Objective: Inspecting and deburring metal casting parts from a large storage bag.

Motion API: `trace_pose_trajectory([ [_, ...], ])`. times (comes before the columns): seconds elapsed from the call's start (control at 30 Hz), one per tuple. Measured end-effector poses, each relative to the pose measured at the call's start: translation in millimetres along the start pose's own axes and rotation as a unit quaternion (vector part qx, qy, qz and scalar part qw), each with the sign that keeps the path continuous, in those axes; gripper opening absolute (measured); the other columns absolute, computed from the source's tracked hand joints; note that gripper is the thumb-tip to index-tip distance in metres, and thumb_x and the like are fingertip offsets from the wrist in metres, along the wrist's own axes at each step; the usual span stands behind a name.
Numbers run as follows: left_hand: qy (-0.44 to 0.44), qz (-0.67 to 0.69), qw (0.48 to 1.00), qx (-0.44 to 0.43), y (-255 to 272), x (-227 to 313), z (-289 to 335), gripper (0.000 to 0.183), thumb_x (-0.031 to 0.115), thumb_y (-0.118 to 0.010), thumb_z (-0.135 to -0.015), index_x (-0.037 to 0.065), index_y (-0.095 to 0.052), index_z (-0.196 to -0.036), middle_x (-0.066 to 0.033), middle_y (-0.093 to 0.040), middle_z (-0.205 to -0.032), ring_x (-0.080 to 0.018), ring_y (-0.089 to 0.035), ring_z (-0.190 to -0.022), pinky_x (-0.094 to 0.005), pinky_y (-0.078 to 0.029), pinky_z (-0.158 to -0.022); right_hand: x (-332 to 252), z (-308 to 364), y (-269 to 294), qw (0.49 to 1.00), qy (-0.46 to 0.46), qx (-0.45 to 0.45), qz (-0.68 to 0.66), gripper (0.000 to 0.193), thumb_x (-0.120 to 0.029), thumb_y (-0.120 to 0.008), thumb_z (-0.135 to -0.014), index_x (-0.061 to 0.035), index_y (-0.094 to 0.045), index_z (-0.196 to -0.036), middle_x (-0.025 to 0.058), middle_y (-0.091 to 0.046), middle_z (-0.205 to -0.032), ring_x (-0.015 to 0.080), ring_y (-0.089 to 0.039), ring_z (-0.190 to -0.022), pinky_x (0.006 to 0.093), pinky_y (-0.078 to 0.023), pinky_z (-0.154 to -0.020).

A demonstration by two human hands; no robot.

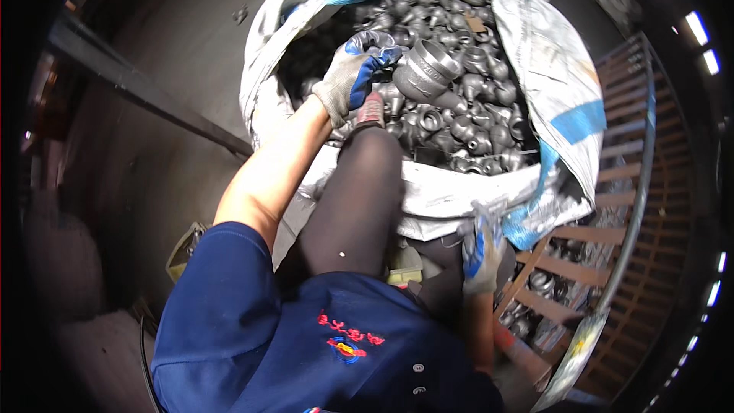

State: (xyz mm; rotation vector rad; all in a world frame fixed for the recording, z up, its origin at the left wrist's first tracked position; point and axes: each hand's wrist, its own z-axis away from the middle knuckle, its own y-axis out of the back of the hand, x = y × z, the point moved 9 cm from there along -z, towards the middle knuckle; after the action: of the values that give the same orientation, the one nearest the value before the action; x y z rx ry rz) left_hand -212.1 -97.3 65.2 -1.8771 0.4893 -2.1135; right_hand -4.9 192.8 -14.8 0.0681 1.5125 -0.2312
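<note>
My left hand [355, 73], in a grey work glove with blue coating, is closed at the rim of a dark grey metal casting [427, 73]. The casting is round and cup-like, with a ringed collar and raised markings. It is held above many similar castings [459, 126] heaped in a large white woven bulk bag [451, 191]. My right hand [483, 256], gloved the same way, is low by the bag's near edge, beside my leg. Motion blur smears its fingers, so its grip is unclear.
Blue straps [577, 122] hang from the bag. At the right stands a rusty slatted metal cage [619, 214] with more castings [541, 283] inside. A dark beam [145, 80] runs along the left. A yellowish container [405, 266] sits between my legs. One loose piece [240, 14] lies on the floor.
</note>
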Motion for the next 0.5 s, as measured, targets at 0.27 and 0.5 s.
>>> trace_pose_trajectory([
  [0.27, 0.080, 0.117, 0.978, -0.154, -109, -38, 57, 0.033, 0.013, -0.051, -0.091, 0.001, -0.047, -0.122, -0.0119, -0.057, -0.114, -0.0205, -0.056, -0.104, -0.0303, -0.050, -0.084, -101, -31, -20, 0.967, 0.022, 0.097, -0.234, 0.012, -0.009, -0.057, -0.086, -0.0026, -0.052, -0.095, -0.0040, -0.039, -0.049, 0.0045, -0.030, -0.032, 0.0197, -0.022, -0.029],
  [0.5, 0.064, 0.181, 0.935, -0.298, -135, -89, 61, 0.032, 0.010, -0.039, -0.094, -0.002, -0.043, -0.123, -0.0142, -0.053, -0.120, -0.0229, -0.056, -0.107, -0.0358, -0.047, -0.095, -86, 0, -9, 0.975, 0.028, 0.095, -0.200, 0.047, 0.012, -0.062, -0.072, 0.0097, -0.047, -0.116, 0.0201, -0.056, -0.106, 0.0284, -0.061, -0.090, 0.0356, -0.051, -0.083],
])
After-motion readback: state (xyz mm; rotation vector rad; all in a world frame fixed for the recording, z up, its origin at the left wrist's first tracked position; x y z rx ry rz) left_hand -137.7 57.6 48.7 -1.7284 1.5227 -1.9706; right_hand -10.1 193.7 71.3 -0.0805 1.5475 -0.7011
